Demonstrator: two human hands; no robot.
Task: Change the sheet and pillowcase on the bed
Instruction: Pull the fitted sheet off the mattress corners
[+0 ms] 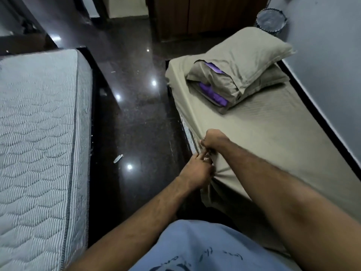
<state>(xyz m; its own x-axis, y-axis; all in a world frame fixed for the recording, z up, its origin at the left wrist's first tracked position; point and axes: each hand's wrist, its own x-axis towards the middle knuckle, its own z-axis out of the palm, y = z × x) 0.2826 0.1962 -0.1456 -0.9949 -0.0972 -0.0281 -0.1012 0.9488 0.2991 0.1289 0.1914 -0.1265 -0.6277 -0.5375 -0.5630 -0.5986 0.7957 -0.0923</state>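
Fingers (pixel 203 142) of both hands are curled and clamped on the side edge of the olive sheet (pixel 273 137), at the near left side of the bed (pixel 332 133). The right hand (pixel 214 140) grips the fabric a little farther up the edge, and the left hand (pixel 197 171) pinches a bunched fold just beside it, the two almost touching.

As for progress, the bed on the right is covered across its whole visible top by the sheet, which lies fairly smooth. Along the left side a strip of patterned mattress (pixel 192 139) shows just beyond the hands, so I judge the sheet is being worked along that edge; whether it is going on or coming off cannot be told from this view alone. Nearer than the hands, the fabric hangs loose and wrinkled.

Two pillows (pixel 244 69) are stacked at the far end of the bed, in cases matching the sheet. A purple inner cover (pixel 212 94) shows at the open end of each, so those cases look unfinished or half removed.

To the left, well apart across the dark floor (pixel 136 114), a second mattress (pixel 39 133) lies bare and quilted, with no sheet.

A small scrap of white litter (pixel 118 158) lies on the floor between the beds.
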